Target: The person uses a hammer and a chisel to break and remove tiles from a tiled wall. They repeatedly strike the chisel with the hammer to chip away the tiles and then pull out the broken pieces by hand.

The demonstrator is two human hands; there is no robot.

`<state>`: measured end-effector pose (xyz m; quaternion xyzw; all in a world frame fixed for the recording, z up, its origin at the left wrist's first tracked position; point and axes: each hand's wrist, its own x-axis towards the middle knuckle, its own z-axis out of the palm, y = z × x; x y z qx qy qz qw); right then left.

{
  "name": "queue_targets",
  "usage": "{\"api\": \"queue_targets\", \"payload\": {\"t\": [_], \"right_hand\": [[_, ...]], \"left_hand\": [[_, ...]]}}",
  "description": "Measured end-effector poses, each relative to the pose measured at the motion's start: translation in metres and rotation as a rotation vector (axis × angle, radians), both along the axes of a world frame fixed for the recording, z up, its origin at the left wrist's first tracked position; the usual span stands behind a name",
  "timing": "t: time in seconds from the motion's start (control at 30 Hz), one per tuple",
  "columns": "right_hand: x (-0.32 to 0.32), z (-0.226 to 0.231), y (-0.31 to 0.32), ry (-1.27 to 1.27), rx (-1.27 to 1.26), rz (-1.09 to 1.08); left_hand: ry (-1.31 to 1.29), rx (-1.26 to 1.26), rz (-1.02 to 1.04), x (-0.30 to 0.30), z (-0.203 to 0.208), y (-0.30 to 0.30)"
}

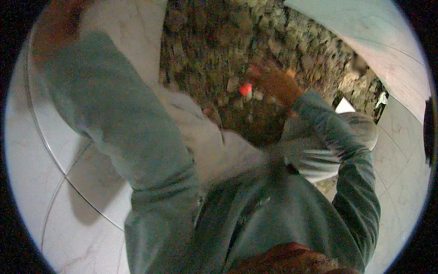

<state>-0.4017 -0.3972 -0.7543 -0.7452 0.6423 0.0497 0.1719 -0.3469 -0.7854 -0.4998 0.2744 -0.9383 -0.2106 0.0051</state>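
Note:
My right hand (279, 86) reaches over a brown mottled surface (205, 50), which looks like a patterned rug or a bed of loose bits; I cannot tell which. Its fingers look stretched out and are somewhat blurred. A small bright red thing (245, 89) lies just beside the fingertips, with a whitish bit (257, 95) close by. Near the back of the hand shows a small orange spot (290, 72). My left arm stretches to the far left, where my left hand (59, 25) is dark and smeared at the picture's rim; its fingers cannot be made out.
Pale tiled floor (50, 201) lies to the left, with a thin dark cable or seam curving across it. My bent legs in light trousers (228, 153) border the brown surface. A white flat piece (345, 105) and a crumpled white scrap (382, 99) are at right.

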Motion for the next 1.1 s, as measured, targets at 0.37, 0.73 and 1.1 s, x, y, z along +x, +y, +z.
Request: {"api": "queue_targets", "payload": {"t": [0.37,0.73,1.1], "right_hand": [[0.009,-0.001,-0.006,-0.288,0.376,-0.200],[-0.058,0.126,-0.048,-1.542,-0.245,-1.011],[-0.060,0.151,-0.116,-1.724,-0.547,-1.011]], "left_hand": [[0.129,-0.027,-0.002,0.000,-0.020,0.017],[0.269,-0.172,-0.134,-0.034,-0.032,0.041],[0.463,0.070,-0.076,-0.058,0.001,0.084]]}}
